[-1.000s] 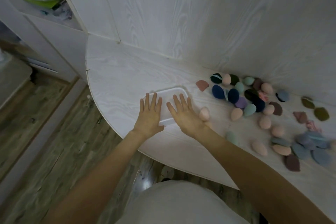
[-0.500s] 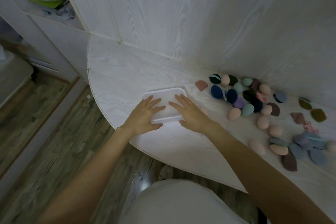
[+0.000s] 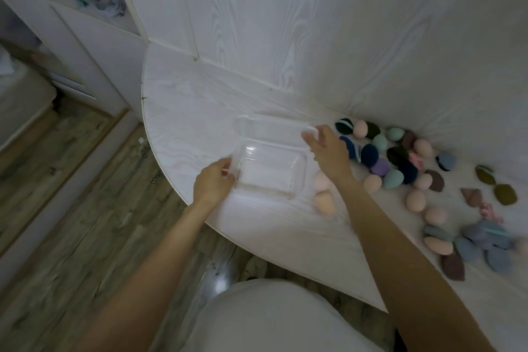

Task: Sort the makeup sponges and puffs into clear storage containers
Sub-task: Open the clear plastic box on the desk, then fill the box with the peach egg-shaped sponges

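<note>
Hands frame a clear rectangular plastic container (image 3: pixel 268 168) that sits on the white wood-grain table (image 3: pixel 185 111) near its rounded front edge, in the single head view. The left hand (image 3: pixel 213 183) grips the container's near-left wall, fingers curled over the rim. The right hand (image 3: pixel 325 148) pinches a clear plastic lid (image 3: pixel 274 130) by its right corner; the lid is tilted up behind the container, its far edge towards the white panelled wall (image 3: pixel 314 23). Motion blur softens both lid and fingers. Two peach teardrop sponges (image 3: pixel 324 201) lie just beside the container's right wall, under the right forearm. Further right, a loose scatter of makeup sponges and puffs (image 3: pixel 400 163) in navy, teal, lilac, peach, brown and olive spreads along the table towards the wall, with a grey-blue cluster (image 3: pixel 480 240) well apart at the right edge. Grey wood-plank floor (image 3: pixel 71 208) shows below the table.
</note>
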Tool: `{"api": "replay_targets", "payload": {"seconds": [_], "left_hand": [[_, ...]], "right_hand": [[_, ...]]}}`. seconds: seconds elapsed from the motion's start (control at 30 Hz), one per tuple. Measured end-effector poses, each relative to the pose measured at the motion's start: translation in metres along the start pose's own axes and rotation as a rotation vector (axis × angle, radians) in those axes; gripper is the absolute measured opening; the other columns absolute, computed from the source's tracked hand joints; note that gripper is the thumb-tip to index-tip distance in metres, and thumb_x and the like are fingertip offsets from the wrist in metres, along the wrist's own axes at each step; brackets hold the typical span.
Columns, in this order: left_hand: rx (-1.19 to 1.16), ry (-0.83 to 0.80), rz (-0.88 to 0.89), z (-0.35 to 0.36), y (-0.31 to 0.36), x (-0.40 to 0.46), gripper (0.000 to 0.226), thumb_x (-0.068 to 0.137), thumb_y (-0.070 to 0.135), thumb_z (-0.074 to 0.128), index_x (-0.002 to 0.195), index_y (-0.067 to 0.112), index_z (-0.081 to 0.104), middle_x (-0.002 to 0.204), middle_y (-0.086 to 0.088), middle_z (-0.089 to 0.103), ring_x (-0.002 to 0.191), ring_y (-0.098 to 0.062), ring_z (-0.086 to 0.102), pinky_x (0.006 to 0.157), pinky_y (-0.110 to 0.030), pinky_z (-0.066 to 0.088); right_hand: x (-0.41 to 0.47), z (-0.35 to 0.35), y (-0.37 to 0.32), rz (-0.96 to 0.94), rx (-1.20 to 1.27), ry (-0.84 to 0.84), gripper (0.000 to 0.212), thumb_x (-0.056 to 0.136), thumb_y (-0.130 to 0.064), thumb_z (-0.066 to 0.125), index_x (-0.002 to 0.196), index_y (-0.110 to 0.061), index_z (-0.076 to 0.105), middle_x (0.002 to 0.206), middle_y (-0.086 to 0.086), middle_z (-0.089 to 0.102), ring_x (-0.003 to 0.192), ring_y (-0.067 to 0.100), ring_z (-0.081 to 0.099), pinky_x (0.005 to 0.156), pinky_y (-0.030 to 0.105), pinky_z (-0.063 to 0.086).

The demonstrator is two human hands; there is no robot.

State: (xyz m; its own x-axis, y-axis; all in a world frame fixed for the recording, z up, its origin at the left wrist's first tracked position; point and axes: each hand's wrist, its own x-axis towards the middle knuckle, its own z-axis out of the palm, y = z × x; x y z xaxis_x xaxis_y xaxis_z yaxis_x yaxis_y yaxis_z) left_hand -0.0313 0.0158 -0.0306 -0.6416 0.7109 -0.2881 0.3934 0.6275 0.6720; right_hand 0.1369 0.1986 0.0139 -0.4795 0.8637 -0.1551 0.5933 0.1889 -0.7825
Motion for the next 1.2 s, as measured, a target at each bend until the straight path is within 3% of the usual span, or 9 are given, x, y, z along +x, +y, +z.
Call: {"api": "replay_targets", "payload": {"seconds": [0.07, 0.23, 0.37, 0.47, 0.63, 0.8, 0.93, 1.07, 1.2], "left_hand": [[-0.016, 0.01, 0.032, 0.001, -0.004, 0.001, 0.04, 0.092, 0.021, 0.053, 0.132, 0.015, 0.05, 0.125, -0.005, 0.06, 0.1, -0.02, 0.061, 0.085, -0.025, 0.04], [-0.029, 0.043, 0.061, -0.001, -0.002, -0.001, 0.036, 0.094, 0.022, 0.05, 0.13, 0.018, 0.052, 0.122, -0.002, 0.062, 0.1, -0.018, 0.062, 0.084, -0.024, 0.038], [-0.058, 0.069, 0.038, -0.001, -0.001, 0.0, 0.032, 0.093, 0.024, 0.053, 0.124, 0.02, 0.057, 0.114, 0.001, 0.066, 0.089, -0.012, 0.06, 0.085, -0.028, 0.043], [-0.134, 0.04, 0.024, 0.006, 0.001, 0.0, 0.033, 0.09, 0.027, 0.058, 0.121, 0.016, 0.057, 0.113, -0.002, 0.065, 0.087, -0.011, 0.058, 0.083, -0.028, 0.046], [-0.227, -0.014, 0.023, 0.026, 0.004, -0.007, 0.062, 0.087, 0.018, 0.063, 0.14, 0.011, 0.033, 0.123, -0.003, 0.048, 0.1, -0.016, 0.053, 0.083, -0.028, 0.044], [0.051, 0.185, 0.365, 0.028, 0.009, -0.011, 0.058, 0.079, 0.005, 0.065, 0.133, 0.01, 0.045, 0.126, -0.013, 0.047, 0.115, -0.024, 0.04, 0.095, -0.036, 0.04], [0.196, 0.094, 0.714, 0.036, 0.034, -0.004, 0.032, 0.085, 0.013, 0.051, 0.115, 0.012, 0.062, 0.114, -0.009, 0.06, 0.107, -0.022, 0.047, 0.09, -0.032, 0.041], [0.24, -0.027, 0.705, 0.051, 0.059, -0.002, 0.039, 0.089, 0.032, 0.04, 0.119, 0.016, 0.059, 0.105, -0.001, 0.066, 0.092, -0.022, 0.061, 0.071, -0.033, 0.053], [0.239, 0.062, 0.683, 0.053, 0.07, 0.002, 0.03, 0.089, 0.016, 0.055, 0.118, 0.019, 0.061, 0.097, 0.0, 0.068, 0.086, -0.021, 0.062, 0.064, -0.031, 0.051]], "right_hand": [[0.02, 0.003, 0.001, 0.054, -0.025, 0.035, 0.037, 0.087, -0.056, 0.051, 0.102, -0.022, 0.048, 0.095, 0.001, 0.059, 0.085, 0.023, 0.064, 0.08, 0.045, 0.054], [0.058, 0.009, 0.005, 0.125, -0.096, 0.086, 0.034, 0.084, -0.037, 0.065, 0.101, -0.019, 0.043, 0.078, -0.002, 0.059, 0.068, 0.025, 0.067, 0.074, 0.046, 0.055], [0.067, 0.024, 0.02, 0.126, -0.248, 0.018, 0.03, 0.084, -0.023, 0.066, 0.106, -0.011, 0.05, 0.089, 0.006, 0.058, 0.087, 0.027, 0.063, 0.077, 0.034, 0.049], [0.06, 0.026, 0.018, 0.048, -0.167, -0.055, 0.029, 0.088, -0.018, 0.061, 0.116, -0.013, 0.057, 0.11, 0.007, 0.056, 0.099, 0.021, 0.056, 0.095, 0.035, 0.044], [0.02, 0.011, 0.017, -0.082, -0.04, -0.088, 0.032, 0.091, -0.012, 0.056, 0.123, -0.011, 0.054, 0.126, 0.009, 0.048, 0.111, 0.022, 0.05, 0.094, 0.029, 0.041], [-0.032, -0.02, 0.041, 0.009, -0.058, 0.033, 0.031, 0.092, -0.011, 0.055, 0.122, -0.015, 0.055, 0.125, 0.004, 0.053, 0.106, 0.014, 0.048, 0.09, 0.026, 0.04], [-0.064, -0.036, 0.074, 0.058, -0.164, 0.044, 0.033, 0.089, -0.013, 0.059, 0.122, -0.017, 0.056, 0.123, 0.005, 0.055, 0.106, 0.019, 0.054, 0.085, 0.026, 0.042], [-0.073, -0.034, 0.091, 0.041, -0.255, 0.0, 0.036, 0.089, -0.021, 0.061, 0.123, -0.016, 0.054, 0.122, 0.005, 0.056, 0.104, 0.02, 0.055, 0.081, 0.024, 0.04], [-0.059, -0.027, 0.09, 0.051, -0.292, -0.046, 0.035, 0.092, -0.024, 0.054, 0.126, -0.017, 0.051, 0.124, 0.008, 0.054, 0.106, 0.025, 0.054, 0.084, 0.034, 0.046]]}}
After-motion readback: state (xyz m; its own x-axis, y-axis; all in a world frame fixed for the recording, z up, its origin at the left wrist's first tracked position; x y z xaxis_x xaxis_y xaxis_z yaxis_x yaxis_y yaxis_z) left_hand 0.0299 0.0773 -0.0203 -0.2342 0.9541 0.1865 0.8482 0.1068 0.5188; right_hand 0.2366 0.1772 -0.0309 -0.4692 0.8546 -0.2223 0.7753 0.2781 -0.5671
